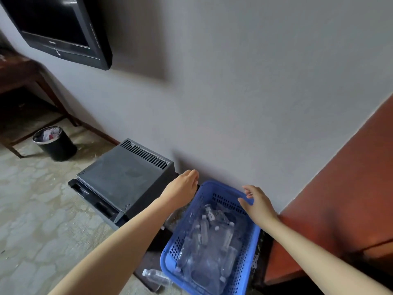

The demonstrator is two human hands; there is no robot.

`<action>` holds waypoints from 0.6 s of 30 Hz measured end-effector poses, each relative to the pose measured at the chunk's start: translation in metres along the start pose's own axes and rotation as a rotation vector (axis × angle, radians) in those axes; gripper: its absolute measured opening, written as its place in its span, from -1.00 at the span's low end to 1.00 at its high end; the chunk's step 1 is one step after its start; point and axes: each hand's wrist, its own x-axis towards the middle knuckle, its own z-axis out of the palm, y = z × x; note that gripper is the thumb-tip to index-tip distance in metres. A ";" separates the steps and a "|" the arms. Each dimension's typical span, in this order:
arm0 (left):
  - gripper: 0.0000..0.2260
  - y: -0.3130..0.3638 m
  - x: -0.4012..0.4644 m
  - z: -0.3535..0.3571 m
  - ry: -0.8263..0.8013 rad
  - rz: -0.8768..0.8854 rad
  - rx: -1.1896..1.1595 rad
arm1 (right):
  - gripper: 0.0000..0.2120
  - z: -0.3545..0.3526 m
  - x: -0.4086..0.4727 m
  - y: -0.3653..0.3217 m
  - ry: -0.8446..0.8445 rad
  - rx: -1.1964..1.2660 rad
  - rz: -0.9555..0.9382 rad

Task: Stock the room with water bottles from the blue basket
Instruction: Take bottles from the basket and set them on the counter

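Neither grip holds anything: the left hand (184,184) hovers with loosely curled fingers over the far left corner of the blue basket (170,255), and the right hand (258,204) is spread wide just above the far right rim, fingers apart; whether either one touches the plastic cannot be told.

Nearest, one water bottle (156,276) lies on its side on the floor (42,220), just beside the basket's near left corner. The basket itself stands on the floor against the wall (234,92), between a low dark mini-fridge (125,177) on the left and a reddish wooden bench (350,188) on the right. It is crowded with clear bottles (208,241) lying in a heap, white caps showing.

Further off, a black waste bin (55,143) with rubbish in it stands by a wooden desk (19,73), under a wall-mounted television (61,28).

Judging by the full basket and no bottle visible on any surface, stocking looks barely begun: picking up and placing bottles appears still ahead.
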 end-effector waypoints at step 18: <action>-0.79 -0.110 0.073 0.102 -0.335 0.165 0.175 | -0.60 0.140 -0.008 0.073 0.307 0.058 0.462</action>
